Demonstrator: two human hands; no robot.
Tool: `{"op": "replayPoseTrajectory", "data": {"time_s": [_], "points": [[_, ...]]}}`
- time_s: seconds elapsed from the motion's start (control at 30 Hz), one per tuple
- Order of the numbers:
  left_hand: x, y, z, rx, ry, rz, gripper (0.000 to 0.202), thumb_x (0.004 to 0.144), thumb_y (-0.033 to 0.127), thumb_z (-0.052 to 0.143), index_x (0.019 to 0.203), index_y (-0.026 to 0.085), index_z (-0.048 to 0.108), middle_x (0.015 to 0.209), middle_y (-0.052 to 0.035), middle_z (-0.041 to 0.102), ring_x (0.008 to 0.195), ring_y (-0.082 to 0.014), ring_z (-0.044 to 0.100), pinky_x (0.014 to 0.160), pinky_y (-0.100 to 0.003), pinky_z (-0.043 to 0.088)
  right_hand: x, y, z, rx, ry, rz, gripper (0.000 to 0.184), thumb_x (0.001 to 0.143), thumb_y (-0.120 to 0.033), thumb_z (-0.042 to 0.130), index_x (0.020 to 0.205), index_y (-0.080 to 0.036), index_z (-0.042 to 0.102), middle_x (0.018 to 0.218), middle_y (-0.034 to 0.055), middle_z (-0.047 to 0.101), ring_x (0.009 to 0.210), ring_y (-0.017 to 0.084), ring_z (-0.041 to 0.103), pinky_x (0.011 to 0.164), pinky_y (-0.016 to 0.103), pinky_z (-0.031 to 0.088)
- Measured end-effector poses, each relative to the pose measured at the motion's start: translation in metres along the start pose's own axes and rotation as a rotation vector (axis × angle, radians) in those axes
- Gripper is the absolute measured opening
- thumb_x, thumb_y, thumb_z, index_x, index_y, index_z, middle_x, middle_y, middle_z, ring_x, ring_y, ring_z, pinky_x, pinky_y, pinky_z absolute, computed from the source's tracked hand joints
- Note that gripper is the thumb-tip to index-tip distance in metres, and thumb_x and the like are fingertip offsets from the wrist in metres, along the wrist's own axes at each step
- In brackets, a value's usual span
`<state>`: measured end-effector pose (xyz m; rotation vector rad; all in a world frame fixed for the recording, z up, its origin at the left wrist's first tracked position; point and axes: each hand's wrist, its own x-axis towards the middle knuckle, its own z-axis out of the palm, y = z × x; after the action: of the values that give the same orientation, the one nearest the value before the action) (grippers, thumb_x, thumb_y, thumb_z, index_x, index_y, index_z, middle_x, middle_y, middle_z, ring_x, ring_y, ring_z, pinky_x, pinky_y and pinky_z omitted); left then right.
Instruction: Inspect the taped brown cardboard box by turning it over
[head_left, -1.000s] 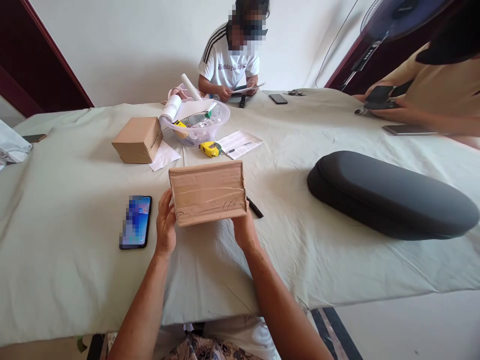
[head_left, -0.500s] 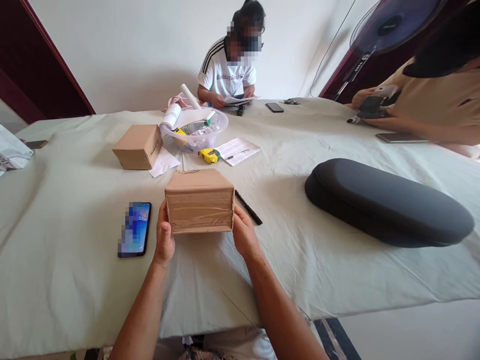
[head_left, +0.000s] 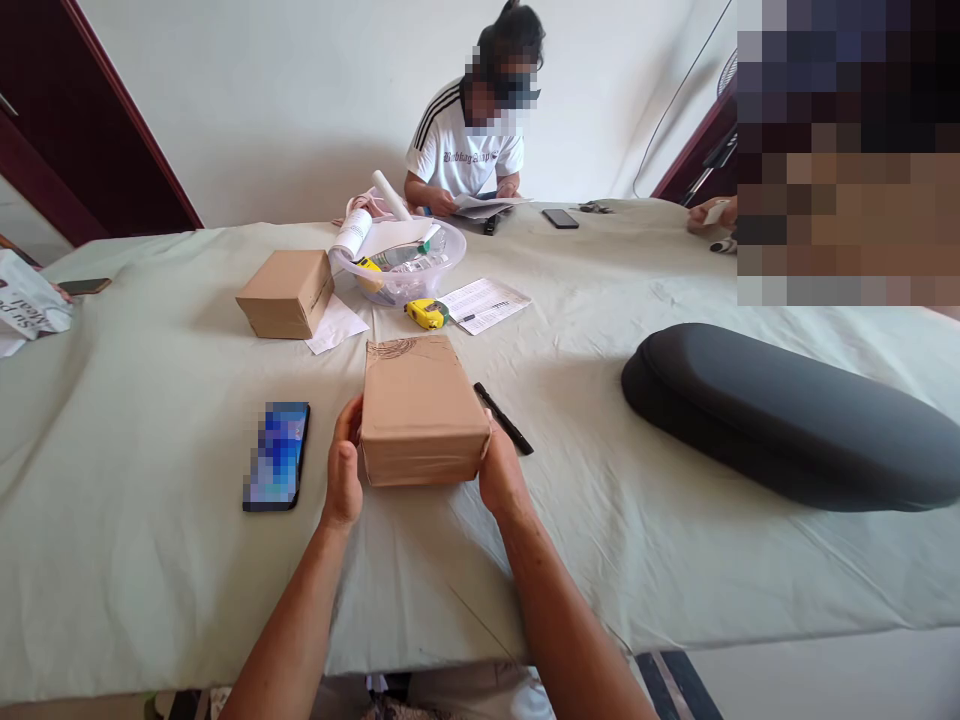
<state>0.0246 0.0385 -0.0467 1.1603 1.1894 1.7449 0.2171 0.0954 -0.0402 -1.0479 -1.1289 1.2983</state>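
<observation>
Two grips clasp the brown cardboard box [head_left: 420,405]: our left hand [head_left: 343,482] and right hand [head_left: 501,480] at its near corners; even pressure should hold it steady

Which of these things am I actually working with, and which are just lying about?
In hand: box, held between left hand and right hand.
Lying about: phone, pen, far box, tape measure, bowl, black case.

We saw the taped box [head_left: 420,410] on the surface [head_left: 150,580]. Left of it lay the phone [head_left: 276,455], and right of it the pen [head_left: 504,418] and, farther, the case [head_left: 795,415]. Behind it were the tape measure [head_left: 425,314] and the bowl [head_left: 401,265].
</observation>
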Motion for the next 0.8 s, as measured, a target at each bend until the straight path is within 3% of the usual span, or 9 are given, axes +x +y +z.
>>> {"op": "replayPoseTrajectory", "data": {"time_s": [0.07, 0.17, 0.27, 0.37, 0.47, 0.6, 0.8], "points": [[0.004, -0.001, -0.001, 0.031, 0.107, -0.071, 0.08, 0.094, 0.08, 0.034, 0.142, 0.021, 0.059, 0.141, -0.0149, 0.066, 0.132, -0.0293, 0.062, 0.109, -0.04, 0.05, 0.0, 0.0, 0.0, 0.057, -0.033, 0.066, 0.063, 0.09, -0.079, 0.05, 0.115, -0.029, 0.077, 0.121, 0.0055, 0.079, 0.12, 0.031, 0.068, 0.102, 0.045, 0.052], [0.009, 0.011, -0.006, 0.138, 0.371, -0.169, 0.073, 0.095, 0.053, 0.056, 0.157, 0.019, 0.041, 0.111, -0.0102, 0.075, 0.094, -0.0196, 0.071, 0.089, -0.033, 0.055, 0.003, 0.004, -0.001, 0.128, 0.037, 0.161, 0.068, 0.084, -0.082, 0.054, 0.118, -0.027, 0.074, 0.126, 0.0092, 0.077, 0.12, 0.032, 0.068, 0.101, 0.047, 0.051], [0.007, 0.04, -0.014, 0.033, 0.479, -0.331, 0.097, 0.08, 0.025, 0.064, 0.165, 0.012, 0.019, 0.076, -0.0002, 0.071, 0.054, -0.0115, 0.054, 0.059, -0.025, 0.047, 0.008, 0.012, -0.003, 0.132, 0.25, 0.19, 0.061, 0.077, -0.078, 0.065, 0.11, -0.026, 0.072, 0.122, 0.009, 0.077, 0.116, 0.029, 0.069, 0.097, 0.044, 0.051], [-0.001, 0.072, -0.022, -0.157, 0.379, -0.442, 0.104, 0.071, 0.019, 0.066, 0.163, 0.008, 0.019, 0.073, -0.0031, 0.073, 0.048, -0.0099, 0.05, 0.051, -0.022, 0.042, 0.011, 0.015, -0.004, 0.149, 0.354, 0.169, 0.052, 0.076, -0.069, 0.069, 0.106, -0.027, 0.07, 0.113, 0.006, 0.076, 0.11, 0.025, 0.069, 0.093, 0.039, 0.049], [-0.008, 0.091, -0.028, -0.261, 0.426, -0.541, 0.101, 0.065, 0.012, 0.064, 0.158, 0.009, 0.026, 0.068, -0.0028, 0.073, 0.042, -0.0085, 0.045, 0.047, -0.021, 0.04, 0.01, 0.015, -0.003, 0.175, 0.377, 0.157, 0.048, 0.074, -0.064, 0.07, 0.104, -0.027, 0.069, 0.106, 0.004, 0.075, 0.106, 0.022, 0.068, 0.09, 0.036, 0.048], [-0.012, 0.092, -0.032, -0.32, 0.49, -0.588, 0.093, 0.061, 0.007, 0.06, 0.15, 0.01, 0.037, 0.065, -0.0031, 0.072, 0.039, -0.0085, 0.043, 0.045, -0.021, 0.039, 0.009, 0.011, 0.0, 0.189, 0.37, 0.159, 0.05, 0.071, -0.065, 0.072, 0.102, -0.026, 0.069, 0.1, 0.0035, 0.075, 0.1, 0.021, 0.068, 0.087, 0.036, 0.048], [-0.022, 0.086, -0.029, -0.228, 0.466, -0.486, 0.099, 0.064, 0.013, 0.066, 0.157, 0.011, 0.031, 0.07, -0.0055, 0.074, 0.044, -0.0086, 0.045, 0.049, -0.021, 0.04, 0.009, 0.004, 0.001, 0.192, 0.315, 0.165, 0.048, 0.071, -0.067, 0.069, 0.094, -0.025, 0.069, 0.101, 0.0051, 0.075, 0.102, 0.023, 0.068, 0.087, 0.036, 0.048]]}}
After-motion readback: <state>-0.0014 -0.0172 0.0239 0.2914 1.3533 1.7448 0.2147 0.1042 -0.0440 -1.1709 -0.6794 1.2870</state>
